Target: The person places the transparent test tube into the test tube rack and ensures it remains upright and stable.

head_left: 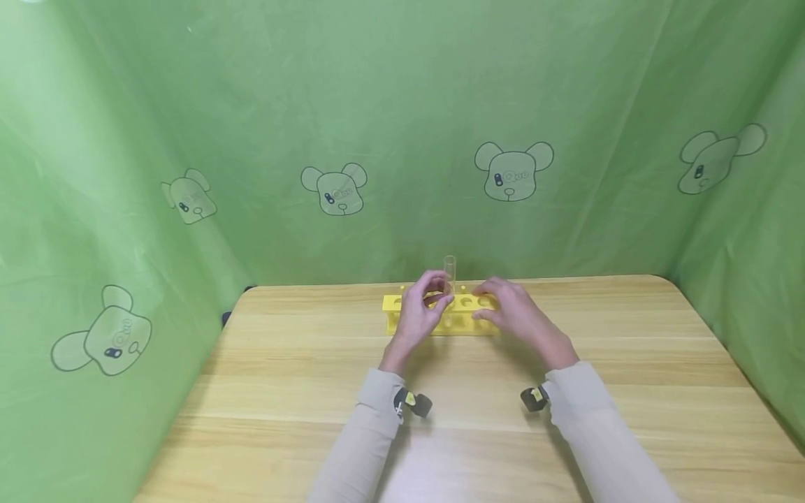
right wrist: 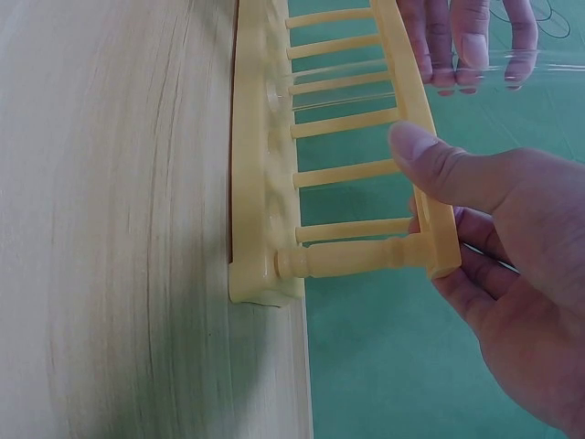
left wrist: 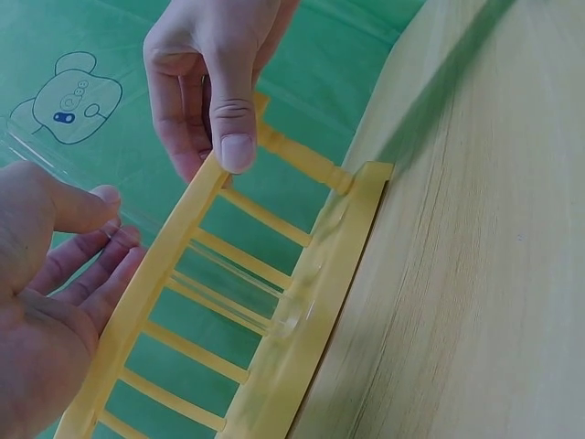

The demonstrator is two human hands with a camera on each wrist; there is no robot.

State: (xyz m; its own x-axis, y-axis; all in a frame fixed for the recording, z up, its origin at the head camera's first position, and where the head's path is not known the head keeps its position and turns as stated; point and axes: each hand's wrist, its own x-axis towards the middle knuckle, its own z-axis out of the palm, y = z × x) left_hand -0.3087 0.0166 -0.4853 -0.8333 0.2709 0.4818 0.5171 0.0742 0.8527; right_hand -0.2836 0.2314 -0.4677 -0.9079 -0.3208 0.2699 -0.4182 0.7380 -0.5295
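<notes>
A yellow test tube rack (head_left: 465, 325) stands near the far edge of the table. One clear glass test tube (head_left: 449, 269) is upright in a hole near its middle, its lower end visible between the rack's two levels. My left hand (head_left: 420, 307) pinches the tube just above the top plate, thumb and fingers meeting round the glass (left wrist: 128, 219). With the thumb in front and fingers behind, my right hand (head_left: 517, 311) grips the right end of the rack's top plate (right wrist: 416, 119). Part of the rack is hidden behind both hands.
The wooden table (head_left: 302, 391) extends toward me and to both sides. Green curtains (head_left: 402, 105) with bear-head prints hang close behind its far edge and at the left and right. Each sleeve carries a small black wrist camera (head_left: 423, 405).
</notes>
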